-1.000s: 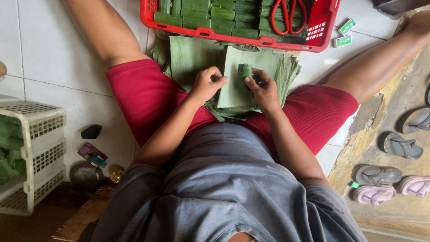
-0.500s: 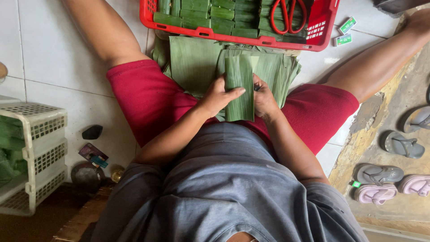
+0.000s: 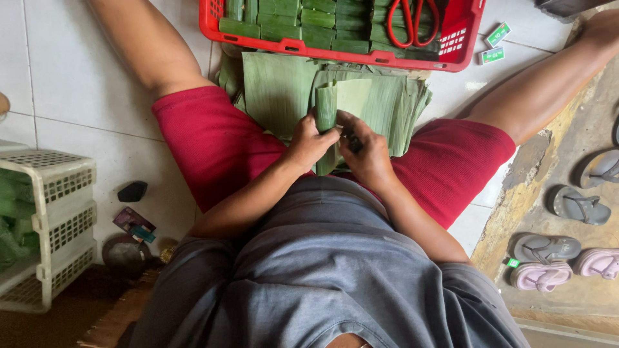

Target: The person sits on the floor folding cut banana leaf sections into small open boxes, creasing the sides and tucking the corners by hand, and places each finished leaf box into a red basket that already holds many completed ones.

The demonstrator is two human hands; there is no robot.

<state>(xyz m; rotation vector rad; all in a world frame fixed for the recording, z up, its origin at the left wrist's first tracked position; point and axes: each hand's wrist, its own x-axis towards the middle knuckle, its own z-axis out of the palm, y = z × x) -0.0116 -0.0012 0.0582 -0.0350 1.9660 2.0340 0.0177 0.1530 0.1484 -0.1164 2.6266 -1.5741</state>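
Item: folded leaf (image 3: 326, 122), long axis running up-down the frame centre. Your left hand (image 3: 308, 143) grasps its left edge; your right hand (image 3: 365, 151) clenches its right.

I count two hands: left hand (image 3: 308, 143) and right hand (image 3: 367, 154). One folded leaf (image 3: 325, 109) stands between them. One leaf stack (image 3: 277, 90) lies underneath; its sheets are too overlapped to count. One red crate (image 3: 451, 61) holds one pair of scissors (image 3: 412, 22) and green parcels (image 3: 284, 19), number unclear. Two small green packets (image 3: 495, 44). One white basket (image 3: 48, 219). Four sandals (image 3: 574, 206) fully visible.
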